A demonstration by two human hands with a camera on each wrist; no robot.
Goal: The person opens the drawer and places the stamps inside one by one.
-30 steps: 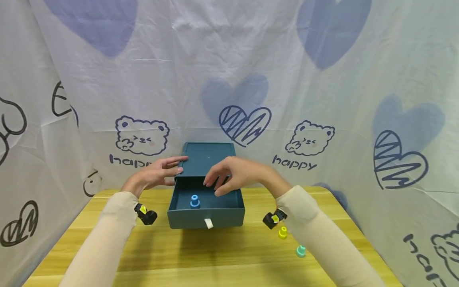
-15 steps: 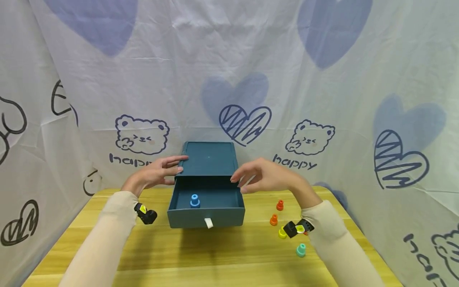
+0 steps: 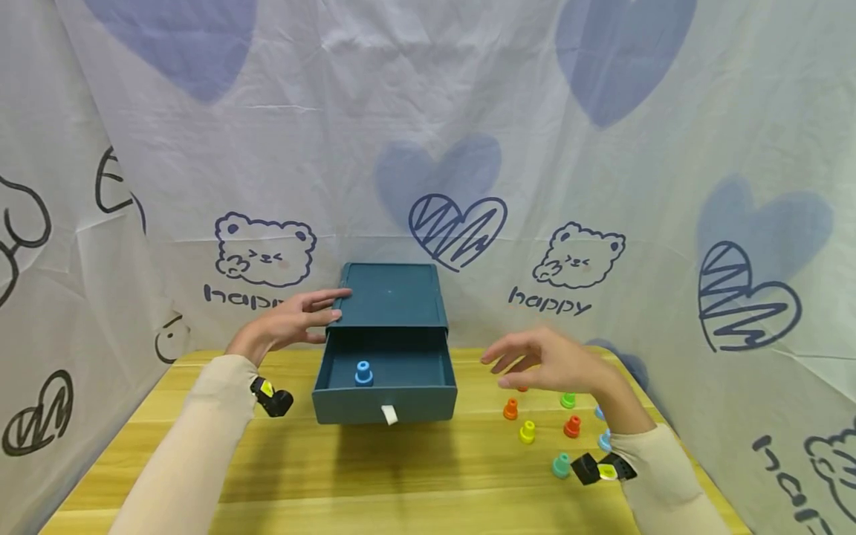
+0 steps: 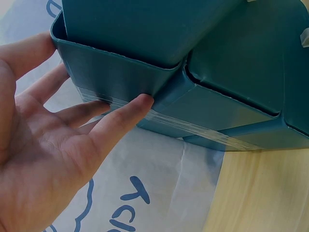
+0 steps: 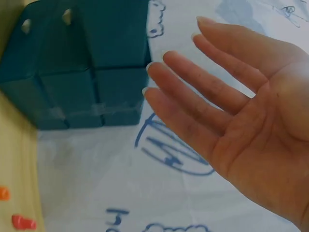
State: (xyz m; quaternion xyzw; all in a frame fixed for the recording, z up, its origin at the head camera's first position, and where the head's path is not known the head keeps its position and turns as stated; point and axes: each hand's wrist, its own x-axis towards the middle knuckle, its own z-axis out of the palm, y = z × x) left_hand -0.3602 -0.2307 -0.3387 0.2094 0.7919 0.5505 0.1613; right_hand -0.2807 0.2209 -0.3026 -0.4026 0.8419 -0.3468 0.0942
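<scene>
Right hand: (image 3: pixel 545 360) shifted from over the drawer (image 3: pixel 421 407) to right of centre; fingers parted, slightly bent, nothing held.
Left hand: (image 3: pixel 287 323) unchanged, left of centre; fingers spread, tips resting on the box (image 3: pixel 394 293).
Blue peg: (image 3: pixel 363 374) upright inside the pulled-out drawer, centre of frame.
Loose pegs: orange peg (image 3: pixel 511 409), yellow peg (image 3: pixel 527 432), red peg (image 3: pixel 572 426), others, lower right, now less covered.
Meaning: blue peg looks released; right hand seems free, nearer loose pegs.
</scene>
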